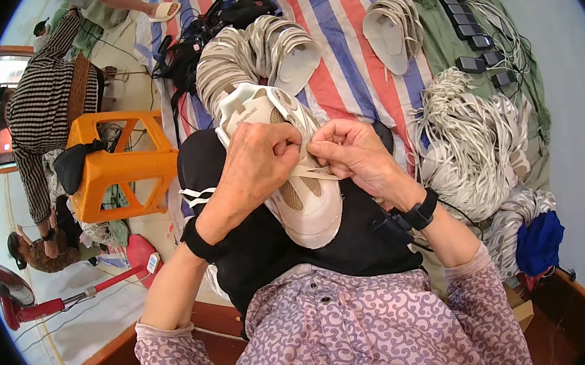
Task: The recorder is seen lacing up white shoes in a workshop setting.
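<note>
A white and beige shoe upper (310,216) lies across my lap, toe toward me. Over its lacing area, my left hand (256,159) is closed in a pinch, knuckles up; what its fingertips hold is hidden. Close beside it on the right, my right hand (359,153) pinches thumb against forefinger at a pale shoelace (316,173). The lace crosses the shoe's throat just below my fingers. Mesh panels in tan show on both sides of the toe. Dark bands circle both my wrists.
Beyond my knees, stacked shoe uppers (228,62) curve over a striped sheet (329,17). More uppers (392,32) lie farther right, above a heap of white laces (465,145). An orange stool (118,167) and red fan (37,309) stand left, near people. Black adapters (464,22) line the right.
</note>
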{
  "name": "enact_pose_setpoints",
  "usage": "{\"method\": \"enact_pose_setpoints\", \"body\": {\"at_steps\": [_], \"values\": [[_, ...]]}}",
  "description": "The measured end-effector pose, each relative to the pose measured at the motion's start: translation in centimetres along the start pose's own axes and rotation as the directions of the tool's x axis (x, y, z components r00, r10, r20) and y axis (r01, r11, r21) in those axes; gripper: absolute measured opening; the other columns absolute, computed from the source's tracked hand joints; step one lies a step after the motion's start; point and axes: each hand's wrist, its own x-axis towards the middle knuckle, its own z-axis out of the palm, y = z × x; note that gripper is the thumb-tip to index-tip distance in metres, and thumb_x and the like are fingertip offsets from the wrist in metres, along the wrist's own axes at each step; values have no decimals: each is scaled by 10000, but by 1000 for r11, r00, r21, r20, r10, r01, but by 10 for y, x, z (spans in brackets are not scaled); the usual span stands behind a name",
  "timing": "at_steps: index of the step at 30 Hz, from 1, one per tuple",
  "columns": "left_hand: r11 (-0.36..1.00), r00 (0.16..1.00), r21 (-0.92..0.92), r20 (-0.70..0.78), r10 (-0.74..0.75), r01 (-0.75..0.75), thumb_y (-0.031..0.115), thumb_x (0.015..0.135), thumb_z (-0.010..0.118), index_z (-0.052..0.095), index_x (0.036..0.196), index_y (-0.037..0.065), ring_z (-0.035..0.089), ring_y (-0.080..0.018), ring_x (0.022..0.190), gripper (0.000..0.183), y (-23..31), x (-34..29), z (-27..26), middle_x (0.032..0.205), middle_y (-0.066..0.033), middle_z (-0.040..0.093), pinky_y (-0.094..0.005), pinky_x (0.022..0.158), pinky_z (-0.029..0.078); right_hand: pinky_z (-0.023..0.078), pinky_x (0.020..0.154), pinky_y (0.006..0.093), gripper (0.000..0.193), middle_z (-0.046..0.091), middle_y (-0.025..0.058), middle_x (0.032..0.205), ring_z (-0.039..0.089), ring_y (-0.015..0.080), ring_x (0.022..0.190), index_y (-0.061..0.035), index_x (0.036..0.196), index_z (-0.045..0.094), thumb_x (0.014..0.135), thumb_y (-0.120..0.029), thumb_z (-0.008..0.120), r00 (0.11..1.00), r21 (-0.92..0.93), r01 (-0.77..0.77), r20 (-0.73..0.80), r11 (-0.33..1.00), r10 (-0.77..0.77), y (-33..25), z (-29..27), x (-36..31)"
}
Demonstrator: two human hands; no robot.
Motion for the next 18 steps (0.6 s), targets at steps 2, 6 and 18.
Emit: {"method": "enact_pose_setpoints", "body": {"at_steps": [2,6,18], "values": [[999,998,-22,-34,-47,46,26,755,618,693,799,-23,582,-317,532,99,4,-3,3,575,-168,558,-388,559,469,315,452,177,91,637,9,790,442,20,519,-24,974,656,934,-95,696,1000,-68,0,-22,998,-1,-1,2,2],[972,975,-83,-13,-220,218,52,769,624,685,784,-34,586,-316,533,107,9,-6,-4,569,-168,567,-385,562,475,495,594,230,147,665,14,792,610,61,678,1,1005,660,892,-70,721,901,-495,358,-40,791,-432,-5,5,9],[942,880,227,-461,-119,247,30,781,643,694,837,25,540,-197,465,76,-49,-42,-72,542,-110,543,-323,489,431,519,609,367,120,644,143,823,657,291,691,-2,948,627,850,-17,695,470,-853,477,451,-211,-759,-72,0,27]]}}
